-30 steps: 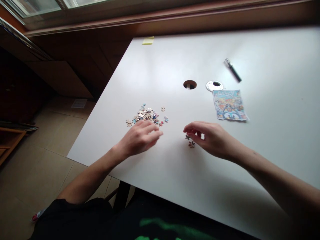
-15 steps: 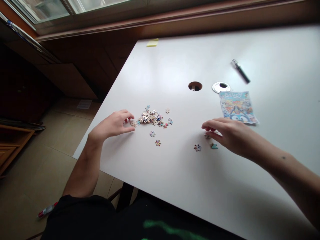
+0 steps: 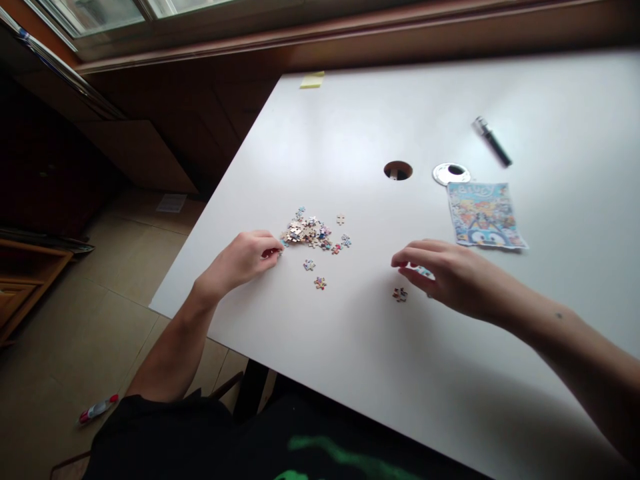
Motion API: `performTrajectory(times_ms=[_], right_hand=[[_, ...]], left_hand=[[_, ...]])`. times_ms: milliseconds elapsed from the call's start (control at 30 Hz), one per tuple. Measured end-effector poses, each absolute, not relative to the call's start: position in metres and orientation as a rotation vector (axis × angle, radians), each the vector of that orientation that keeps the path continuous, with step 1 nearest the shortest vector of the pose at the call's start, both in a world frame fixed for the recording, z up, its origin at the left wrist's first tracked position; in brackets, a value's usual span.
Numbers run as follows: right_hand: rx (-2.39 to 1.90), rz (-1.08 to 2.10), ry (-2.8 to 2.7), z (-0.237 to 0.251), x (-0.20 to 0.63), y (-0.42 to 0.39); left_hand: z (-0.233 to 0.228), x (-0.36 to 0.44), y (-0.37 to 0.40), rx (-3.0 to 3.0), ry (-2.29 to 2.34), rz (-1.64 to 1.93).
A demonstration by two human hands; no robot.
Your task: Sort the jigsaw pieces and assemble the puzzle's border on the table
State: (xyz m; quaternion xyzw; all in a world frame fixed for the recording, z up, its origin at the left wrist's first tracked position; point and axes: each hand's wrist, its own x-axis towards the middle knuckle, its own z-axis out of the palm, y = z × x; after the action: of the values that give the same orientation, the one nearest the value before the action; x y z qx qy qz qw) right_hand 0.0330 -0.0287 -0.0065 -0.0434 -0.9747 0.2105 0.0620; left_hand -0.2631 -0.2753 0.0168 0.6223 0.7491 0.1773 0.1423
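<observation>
In the head view, the pile (image 3: pixel 306 231) of puzzle pieces is lying on the surface (image 3: pixel 350 340), its long axis running roughly from nine to three o'clock. The left hand (image 3: pixel 244 260) is the nearer one: its fingertips are forming a narrow pinch at the pile's edge, with the bulk lying at about two o'clock from them. Whether they are gripping a piece, one cannot tell. The right hand (image 3: pixel 453 275) is staying out at some remove, the pile lying near ten o'clock from it. Its thumb and forefinger are leaving a narrow gap, a blue piece (image 3: pixel 425 272) showing through; whether anything is being held is unclear. A dark piece (image 3: pixel 399 295) is lying at six o'clock from its fingertips.
</observation>
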Motion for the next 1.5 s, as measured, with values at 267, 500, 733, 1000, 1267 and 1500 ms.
performTrajectory(times_ms=[267,500,733,1000,1267,1500], right_hand=[[-0.120,0.663,-2.953,-0.004,0.033,-0.031],[-0.109,0.647,-2.947,-0.006,0.038,-0.027],[-0.105,0.645,-2.951,-0.010,0.042,-0.025],[-0.098,0.634,-2.959,-0.007,0.041,-0.028],[-0.099,0.636,-2.950,-0.005,0.042,-0.029],[-0.146,0.575,-2.934,0.004,0.046,-0.030]], left_hand=[[0.015,-0.248,-0.271,1.293,2.093,0.630],[0.016,-0.262,-0.274,1.267,2.087,0.554],[0.014,-0.268,-0.277,1.356,2.242,0.508],[0.002,-0.264,-0.267,1.591,2.421,0.598],[0.009,-0.271,-0.269,1.674,2.313,0.536],[0.003,-0.271,-0.276,1.884,2.357,0.489]])
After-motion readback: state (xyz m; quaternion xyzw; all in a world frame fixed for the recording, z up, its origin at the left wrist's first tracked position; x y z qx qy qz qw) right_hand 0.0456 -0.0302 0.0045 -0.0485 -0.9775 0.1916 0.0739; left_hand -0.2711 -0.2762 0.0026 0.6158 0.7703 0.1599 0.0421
